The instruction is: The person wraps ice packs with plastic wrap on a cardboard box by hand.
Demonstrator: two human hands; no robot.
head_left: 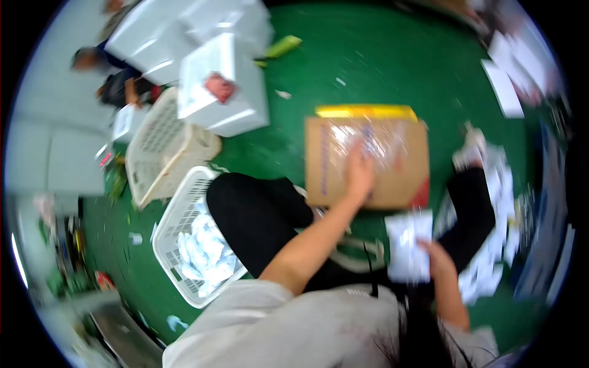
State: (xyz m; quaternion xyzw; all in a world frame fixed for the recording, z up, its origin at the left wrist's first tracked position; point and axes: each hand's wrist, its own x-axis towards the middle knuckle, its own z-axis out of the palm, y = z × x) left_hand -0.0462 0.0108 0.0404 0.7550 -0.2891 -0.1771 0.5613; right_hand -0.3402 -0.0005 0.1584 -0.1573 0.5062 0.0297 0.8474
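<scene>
My left hand (361, 172) reaches over a cardboard box (392, 193) with shiny clear plastic (383, 142) on top. Its fingers look stretched out, though blurred; whether they touch the plastic I cannot tell. In my right hand (437, 256), low beside the box, is a white plastic packet (408, 245), gripped at its right edge. Behind the cardboard box shows a yellow edge (367, 111). Left of my leg stands a white plastic basket (178, 279) with several white and pale blue packets (208, 248) inside.
A larger cream basket (144, 153) and stacked white foam boxes (236, 92) stand at the left; a red item (219, 87) is on one. White sheets or strips (491, 245) lie by my right leg. Another person (119, 83) is at the upper left. Scraps dot the green floor (356, 55).
</scene>
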